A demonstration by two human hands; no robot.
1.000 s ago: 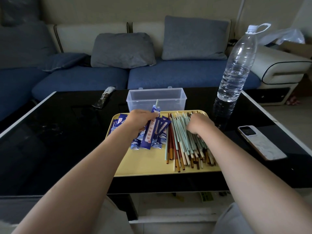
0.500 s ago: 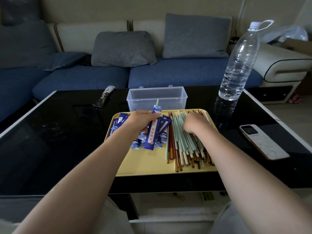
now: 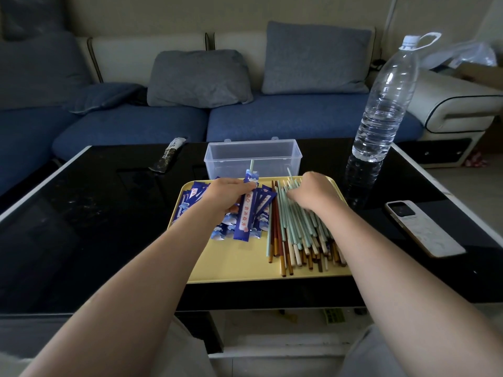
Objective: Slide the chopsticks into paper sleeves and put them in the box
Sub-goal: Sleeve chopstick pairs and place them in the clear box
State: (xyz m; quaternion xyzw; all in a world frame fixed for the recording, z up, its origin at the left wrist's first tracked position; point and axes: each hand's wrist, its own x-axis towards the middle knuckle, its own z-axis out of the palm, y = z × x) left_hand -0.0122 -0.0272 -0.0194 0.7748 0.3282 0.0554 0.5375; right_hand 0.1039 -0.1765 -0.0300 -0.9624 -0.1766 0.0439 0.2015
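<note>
A yellow tray lies on the black table. Blue paper sleeves are piled on its left half, and a heap of green, brown and pale chopsticks covers its right half. My left hand rests on the sleeves and grips one sleeve with a green chopstick tip poking out of its far end. My right hand sits on the far end of the heap, fingers curled among the sticks; one pale green chopstick juts up beside it. The clear plastic box stands open just behind the tray.
A large water bottle stands at the table's back right. A phone lies right of the tray. A dark packet lies at the back left. A blue sofa with grey cushions runs behind the table.
My right hand has shifted slightly toward the far end of the heap, and a pale chopstick tip now sticks up beside it. My left hand keeps its hold on the sleeve.
</note>
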